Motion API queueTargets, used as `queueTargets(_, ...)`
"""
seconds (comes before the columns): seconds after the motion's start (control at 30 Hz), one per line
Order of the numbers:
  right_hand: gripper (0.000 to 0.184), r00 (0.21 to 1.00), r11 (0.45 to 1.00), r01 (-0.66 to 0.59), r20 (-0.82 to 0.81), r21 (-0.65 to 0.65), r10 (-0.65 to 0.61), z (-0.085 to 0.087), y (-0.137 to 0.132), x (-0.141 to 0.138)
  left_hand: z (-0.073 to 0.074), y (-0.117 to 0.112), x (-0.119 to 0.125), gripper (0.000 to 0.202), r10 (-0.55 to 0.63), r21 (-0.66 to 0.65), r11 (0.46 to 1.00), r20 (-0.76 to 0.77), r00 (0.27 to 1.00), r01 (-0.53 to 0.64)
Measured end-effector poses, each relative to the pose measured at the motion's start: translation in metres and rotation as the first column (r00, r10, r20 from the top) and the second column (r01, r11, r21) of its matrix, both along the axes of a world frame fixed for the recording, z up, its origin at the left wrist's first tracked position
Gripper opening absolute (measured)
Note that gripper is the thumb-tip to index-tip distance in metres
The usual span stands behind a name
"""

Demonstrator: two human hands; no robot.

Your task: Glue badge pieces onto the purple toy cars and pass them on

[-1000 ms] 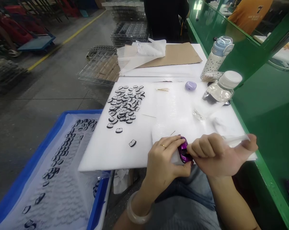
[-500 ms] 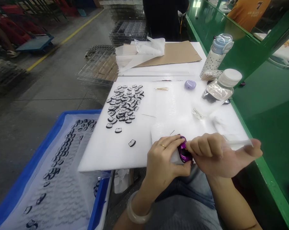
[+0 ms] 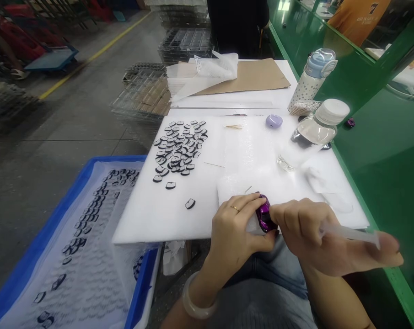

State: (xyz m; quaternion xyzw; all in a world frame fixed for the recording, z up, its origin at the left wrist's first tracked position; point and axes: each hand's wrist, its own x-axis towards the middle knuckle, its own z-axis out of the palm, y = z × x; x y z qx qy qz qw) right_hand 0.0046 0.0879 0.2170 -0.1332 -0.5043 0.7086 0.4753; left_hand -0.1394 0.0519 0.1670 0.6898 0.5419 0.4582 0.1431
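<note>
At the front edge of the white foam-covered table (image 3: 141, 224), my left hand (image 3: 236, 228) grips a glossy purple shell (image 3: 266, 213), which looks like a toy car body with a dark opening. Its fingers lie along the far side and the thumb presses the near side. My right hand (image 3: 309, 230) is closed around a translucent white syringe (image 3: 351, 232), thumb at the plunger's outer end. The syringe's tip is hidden by my fingers, close against the shell. Left of my hands lies a single small dark-edged clear piece (image 3: 190, 204), with a cluster of similar pieces (image 3: 179, 148) beyond.
Thin sticks (image 3: 233, 126), a lilac case (image 3: 274, 121), a clear bottle (image 3: 321, 121) and a patterned drinking bottle (image 3: 311, 80) stand or lie farther back. A blue tray (image 3: 69, 180) of pieces is at left, a green partition (image 3: 381, 151) at right. Cardboard (image 3: 261, 75) lies behind.
My right hand has shifted slightly right and down, and its thumb end with the syringe plunger sits farther out. My left hand still grips the purple shell.
</note>
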Motion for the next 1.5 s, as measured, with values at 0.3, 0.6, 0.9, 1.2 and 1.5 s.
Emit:
queueTargets(0.3,0.062,0.989,0.993,0.117,0.089,-0.007,-0.116,0.003,-0.003,0.002,0.002,0.000,0.002,0.041,0.012,0.017,1.000,-0.013,1.000,-0.012)
queueTargets(0.6,0.067,0.923,0.997,0.071,0.381,-0.017,-0.060,0.033,-0.002,-0.001,0.000,-0.001,0.001,0.044,-0.008,0.005,1.000,-0.064,0.998,0.009)
queueTargets(0.9,0.026,0.558,0.641,0.639,0.318,0.425,-0.767,-0.013,0.046,-0.010,-0.003,-0.003,0.002,0.045,0.024,0.019,1.000,-0.044,0.999,-0.023)
queueTargets(1.2,0.012,0.457,0.760,0.065,0.658,0.647,-0.599,-0.008,0.030,-0.022,-0.005,-0.002,0.003,0.034,0.077,0.085,0.994,-0.081,0.994,-0.071)
queueTargets(1.5,0.015,0.458,0.702,0.323,0.545,0.634,-0.702,0.000,-0.020,0.021,-0.006,-0.003,0.002,0.043,0.038,0.054,0.998,-0.027,0.999,-0.036)
